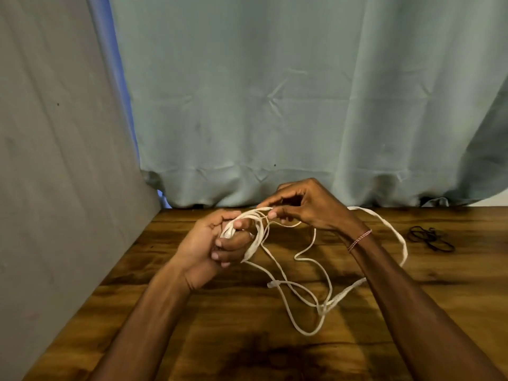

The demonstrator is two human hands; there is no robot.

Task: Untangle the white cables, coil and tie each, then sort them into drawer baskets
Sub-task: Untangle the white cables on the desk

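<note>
White cables (pixel 302 287) trail between both hands, left hand (pixel 211 247) gripping a bundle, right hand (pixel 305 207) pinching strands.

No legible text, labels, brands or nos. anywhere in view.

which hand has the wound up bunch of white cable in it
The left hand grips the wound bunch of white cable; the right hand, the one with the thread band on its wrist, only pinches strands beside it.
</note>
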